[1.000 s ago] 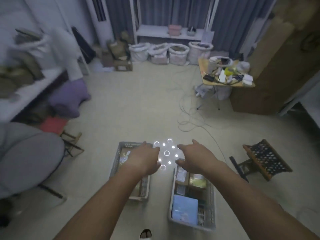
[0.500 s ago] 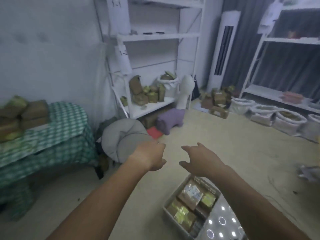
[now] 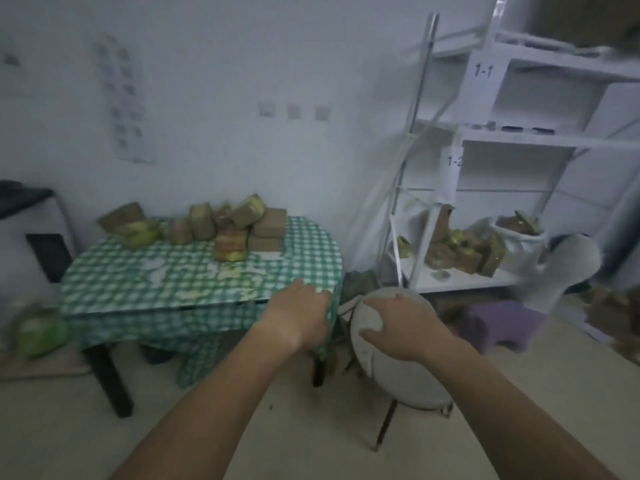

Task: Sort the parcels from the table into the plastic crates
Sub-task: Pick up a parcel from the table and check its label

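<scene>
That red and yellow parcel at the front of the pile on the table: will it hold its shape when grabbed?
Probably stiff: the red and yellow parcel looks boxy, standing upright on the checked tablecloth. Its wrap seems glossy, so possibly slippery. Blur hides detail.

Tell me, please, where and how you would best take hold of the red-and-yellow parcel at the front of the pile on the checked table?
Probably by its two upright side faces, coming from the near edge of the table. The red-and-yellow parcel stands foremost, with bare cloth before it; brown parcels crowd behind. Both the left hand and right hand hold nothing.
</scene>
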